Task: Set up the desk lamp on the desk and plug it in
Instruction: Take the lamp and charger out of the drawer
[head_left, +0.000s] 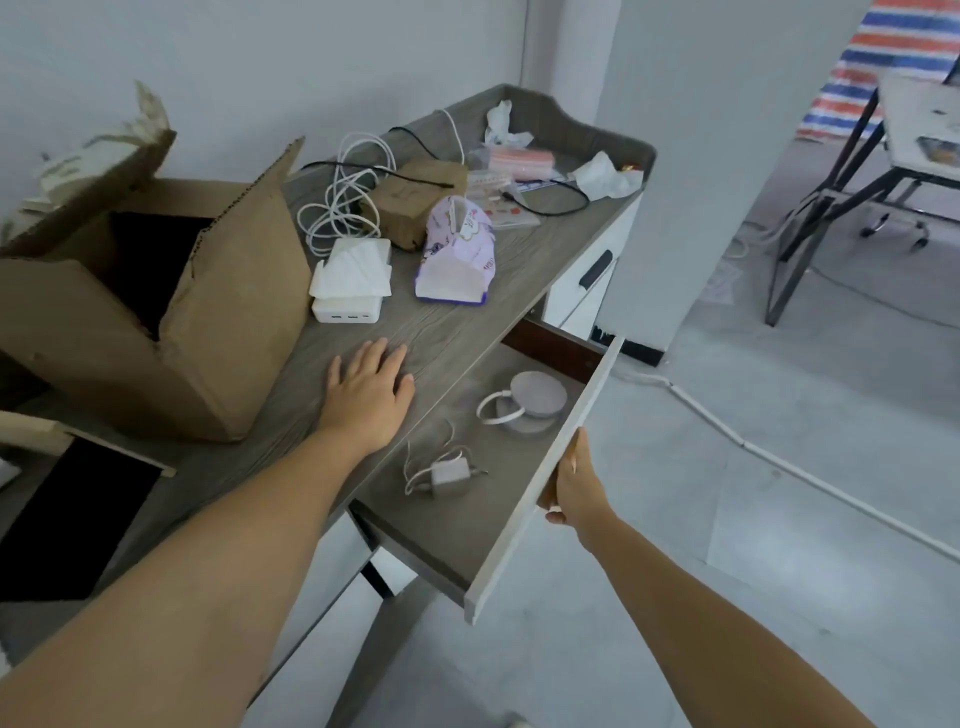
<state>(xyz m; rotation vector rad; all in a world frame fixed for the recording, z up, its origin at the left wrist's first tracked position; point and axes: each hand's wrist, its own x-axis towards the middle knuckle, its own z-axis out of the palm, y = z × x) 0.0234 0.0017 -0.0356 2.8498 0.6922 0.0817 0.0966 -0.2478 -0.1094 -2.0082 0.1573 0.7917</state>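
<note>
The drawer (545, 483) of the grey wood desk (447, 332) stands pulled out. Inside it lie a folded white desk lamp with a round base (530, 402) and a small adapter with a thin white cable (447, 474). My right hand (569, 486) grips the drawer's front panel from outside, fingers curled under its edge. My left hand (371, 392) rests flat on the desk top, fingers spread, holding nothing. A white power strip (349, 306) with tissues on top sits on the desk behind my left hand.
An open cardboard box (156, 312) fills the desk's left side. Coiled white cables (345, 197), a small brown box (415, 205), a purple tissue pack (460, 254) and scattered papers crowd the back. A white cable duct (779, 457) runs across the floor at right, beyond it another table (914, 119).
</note>
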